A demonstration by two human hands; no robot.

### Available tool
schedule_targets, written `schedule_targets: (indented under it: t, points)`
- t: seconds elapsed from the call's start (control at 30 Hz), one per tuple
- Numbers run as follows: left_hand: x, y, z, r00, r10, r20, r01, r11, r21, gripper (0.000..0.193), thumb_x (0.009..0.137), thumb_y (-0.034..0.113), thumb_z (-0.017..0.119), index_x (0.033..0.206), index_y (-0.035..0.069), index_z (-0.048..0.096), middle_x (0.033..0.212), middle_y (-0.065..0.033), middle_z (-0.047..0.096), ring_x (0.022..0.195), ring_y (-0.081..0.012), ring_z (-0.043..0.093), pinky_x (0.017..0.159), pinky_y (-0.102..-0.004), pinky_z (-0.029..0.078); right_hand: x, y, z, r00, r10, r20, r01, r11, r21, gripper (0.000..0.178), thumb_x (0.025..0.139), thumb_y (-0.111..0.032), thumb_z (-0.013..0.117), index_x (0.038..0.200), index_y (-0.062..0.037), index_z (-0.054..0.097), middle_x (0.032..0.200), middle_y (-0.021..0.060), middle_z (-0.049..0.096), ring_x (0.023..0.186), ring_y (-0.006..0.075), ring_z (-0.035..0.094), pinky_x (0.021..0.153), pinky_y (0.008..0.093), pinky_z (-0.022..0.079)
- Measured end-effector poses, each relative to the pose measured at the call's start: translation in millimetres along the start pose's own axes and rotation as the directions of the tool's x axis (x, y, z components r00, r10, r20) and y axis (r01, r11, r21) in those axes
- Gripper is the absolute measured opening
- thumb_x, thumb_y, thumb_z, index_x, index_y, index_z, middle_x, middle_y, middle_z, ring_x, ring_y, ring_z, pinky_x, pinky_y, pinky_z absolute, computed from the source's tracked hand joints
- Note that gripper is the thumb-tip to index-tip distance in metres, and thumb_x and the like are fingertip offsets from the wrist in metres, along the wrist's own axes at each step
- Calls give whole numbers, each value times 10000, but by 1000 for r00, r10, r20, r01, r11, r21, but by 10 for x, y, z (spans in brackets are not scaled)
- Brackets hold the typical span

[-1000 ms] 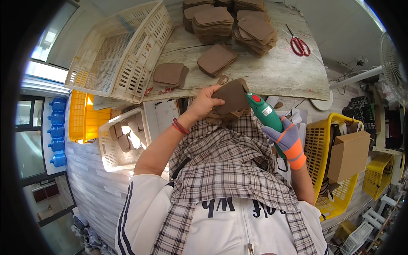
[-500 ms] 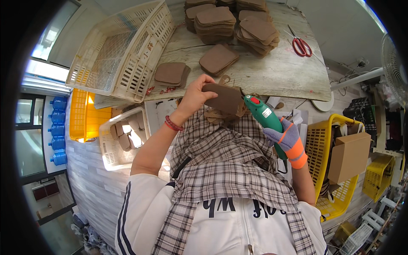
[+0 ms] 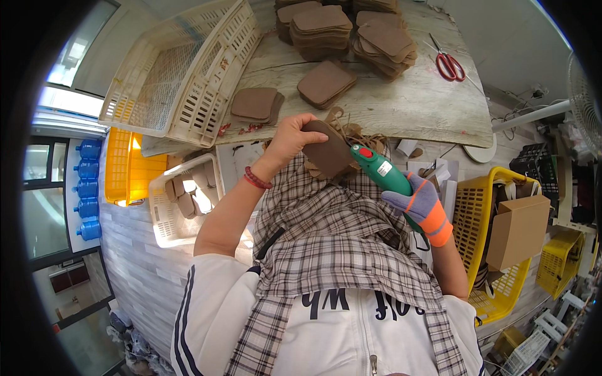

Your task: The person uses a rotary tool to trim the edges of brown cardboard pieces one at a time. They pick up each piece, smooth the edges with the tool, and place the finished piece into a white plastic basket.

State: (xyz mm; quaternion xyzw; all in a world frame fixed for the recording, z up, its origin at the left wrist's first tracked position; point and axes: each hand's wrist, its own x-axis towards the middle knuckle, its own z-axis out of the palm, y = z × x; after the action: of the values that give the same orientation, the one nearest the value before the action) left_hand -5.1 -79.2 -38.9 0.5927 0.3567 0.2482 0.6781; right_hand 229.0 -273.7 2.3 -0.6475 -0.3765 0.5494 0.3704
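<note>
My bare left hand (image 3: pixel 293 139) pinches a brown rounded flat piece (image 3: pixel 328 149), thumb on top, just off the table's near edge. In a grey and orange glove, my right hand (image 3: pixel 411 195) wraps round a green electric cutter (image 3: pixel 376 168) with a red switch. The cutter's tip meets the right edge of the piece; its exact contact is hard to make out. Thin brown offcut strips (image 3: pixel 354 135) curl behind the piece and hang at the table edge. Closest on the table are two small stacks of similar pieces, one at left (image 3: pixel 254 104) and one in the middle (image 3: pixel 326 83).
Taller stacks of brown pieces (image 3: pixel 321 31) stand at the back of the table (image 3: pixel 433 116). Red-handled scissors (image 3: pixel 449 67) lie at right, a white crate (image 3: pixel 182 81) at left. Below are a white basket (image 3: pixel 164 216) of pieces and a yellow basket (image 3: pixel 467 200) holding a cardboard box (image 3: pixel 517 232).
The brown piece has turned in my left hand, its right end now tilted downward. The cutter has dropped slightly with my right hand, its tip moving a little left along the piece's edge.
</note>
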Motion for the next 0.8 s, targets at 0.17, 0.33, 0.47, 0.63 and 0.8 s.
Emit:
schedule_targets:
  t: [0.17, 0.33, 0.47, 0.63, 0.8]
  points:
    - [-36, 74, 92, 998, -33, 57, 26, 992, 124, 164, 734, 28, 706, 879, 13, 631, 790, -27, 650, 711, -74, 593, 653, -218, 484, 49, 10, 19, 1000, 16, 2, -16, 997, -72, 442, 732, -264, 788, 1011, 12, 586, 699, 17, 608, 590, 39, 548, 511, 191, 444]
    - [-23, 33, 112, 981, -90, 174, 58, 982, 180, 196, 725, 19, 706, 905, 24, 628, 815, -13, 638, 762, -65, 579, 688, -216, 471, 92, -32, 75, 999, -42, 5, 42, 996, -73, 434, 732, -268, 789, 1001, 8, 587, 691, 9, 602, 577, 35, 530, 507, 193, 435]
    - [-63, 105, 151, 977, -71, 201, 38, 985, 167, 324, 729, -6, 687, 1037, 34, 597, 876, -4, 631, 825, -65, 572, 750, -210, 459, 200, -26, 109, 998, -47, 45, 50, 996, -76, 429, 741, -250, 782, 1020, 9, 585, 702, 9, 603, 571, 32, 517, 507, 189, 427]
    - [-95, 125, -176, 992, 104, 65, -114, 977, 178, 436, 759, -37, 643, 1175, 45, 541, 975, -26, 614, 899, -87, 567, 805, -226, 462, 222, -114, 215, 998, -45, 32, 41, 993, 114, 428, 760, -225, 763, 1054, 20, 570, 711, 18, 605, 572, 46, 534, 506, 194, 441]
    - [109, 62, -1386, 868, 24, -496, 12, 998, 69, 378, 823, -11, 576, 1195, 36, 530, 1086, -85, 588, 962, -167, 564, 824, -280, 467, 171, 87, 36, 996, -52, -69, 54, 998, 24, 418, 769, -206, 752, 1062, 25, 566, 733, 29, 614, 592, 60, 552, 515, 206, 455]
